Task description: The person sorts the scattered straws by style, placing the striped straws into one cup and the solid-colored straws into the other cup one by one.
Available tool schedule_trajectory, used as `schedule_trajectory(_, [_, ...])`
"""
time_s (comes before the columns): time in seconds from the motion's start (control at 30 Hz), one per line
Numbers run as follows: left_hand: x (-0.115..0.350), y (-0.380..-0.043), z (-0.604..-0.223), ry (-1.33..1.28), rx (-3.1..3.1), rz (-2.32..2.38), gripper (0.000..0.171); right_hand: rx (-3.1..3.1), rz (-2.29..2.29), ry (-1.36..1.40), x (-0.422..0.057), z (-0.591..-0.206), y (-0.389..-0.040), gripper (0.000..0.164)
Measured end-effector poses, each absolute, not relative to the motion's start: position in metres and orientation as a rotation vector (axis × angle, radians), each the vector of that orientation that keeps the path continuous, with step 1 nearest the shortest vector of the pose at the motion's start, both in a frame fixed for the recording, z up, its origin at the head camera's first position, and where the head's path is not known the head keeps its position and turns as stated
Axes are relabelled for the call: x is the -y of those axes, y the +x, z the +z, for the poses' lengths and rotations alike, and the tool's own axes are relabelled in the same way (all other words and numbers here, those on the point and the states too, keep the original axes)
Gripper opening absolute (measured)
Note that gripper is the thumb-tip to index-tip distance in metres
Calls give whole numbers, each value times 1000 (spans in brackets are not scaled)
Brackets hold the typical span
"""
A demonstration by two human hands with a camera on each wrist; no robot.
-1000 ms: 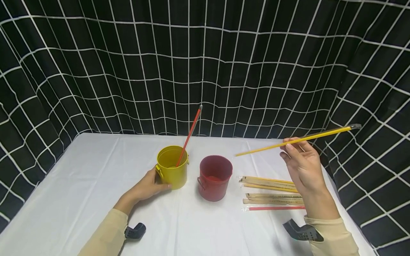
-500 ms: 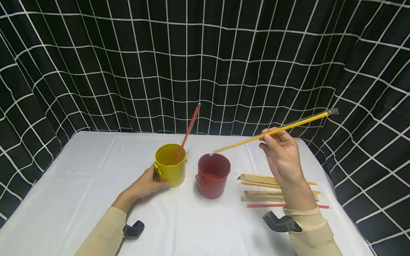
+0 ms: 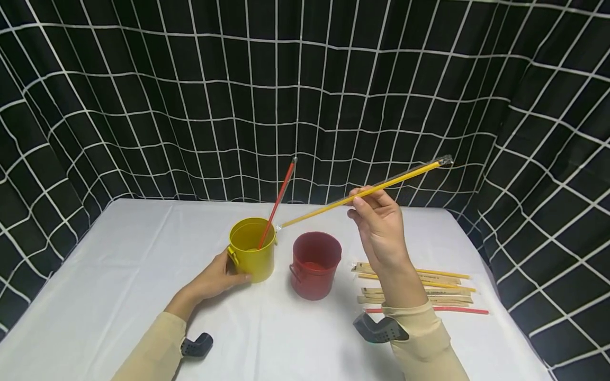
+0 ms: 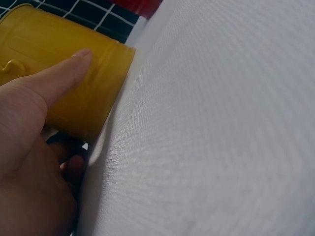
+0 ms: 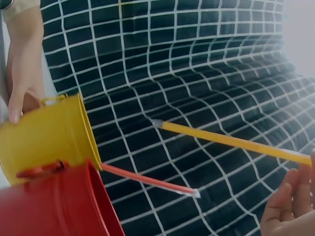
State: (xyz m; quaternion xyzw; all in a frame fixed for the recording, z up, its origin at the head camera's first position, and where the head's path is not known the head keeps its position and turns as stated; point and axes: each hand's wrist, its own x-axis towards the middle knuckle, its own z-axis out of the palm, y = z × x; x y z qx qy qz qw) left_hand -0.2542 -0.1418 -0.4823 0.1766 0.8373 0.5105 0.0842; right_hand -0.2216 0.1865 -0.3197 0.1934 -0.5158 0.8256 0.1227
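Note:
My right hand (image 3: 381, 233) pinches a yellow straw (image 3: 400, 180) in a clear wrapper between thumb and fingers. The straw slants above the red bucket, its lower left end close to the yellow bucket's rim in the head view. With its thumb along the near side and fingers round the far side, my left hand (image 3: 209, 278) holds the yellow bucket (image 3: 257, 264) low down, on the table. Inside that bucket leans a wrapped red straw (image 3: 281, 198), its top sticking out well above the rim. Just right of it stands the red bucket (image 3: 314, 280), nothing visible inside.
On the right of the white-covered table (image 3: 119, 254) lie several slim paper-wrapped sticks (image 3: 450, 291), wrapped yellow straws (image 3: 448, 274) and a red straw (image 3: 459, 310), partly hidden by my right forearm. A black gridded curtain (image 3: 305, 106) hangs behind and at both sides.
My right hand has carried the yellow straw leftward, from over the right side of the table to above the red bucket. My left hand has stayed on the yellow bucket.

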Motion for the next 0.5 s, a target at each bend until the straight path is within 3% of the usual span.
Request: schedule_trajectory(0.5, [143, -256, -483, 516, -2511, 1488, 91, 1744, 2243, 487, -154, -340, -226, 33])
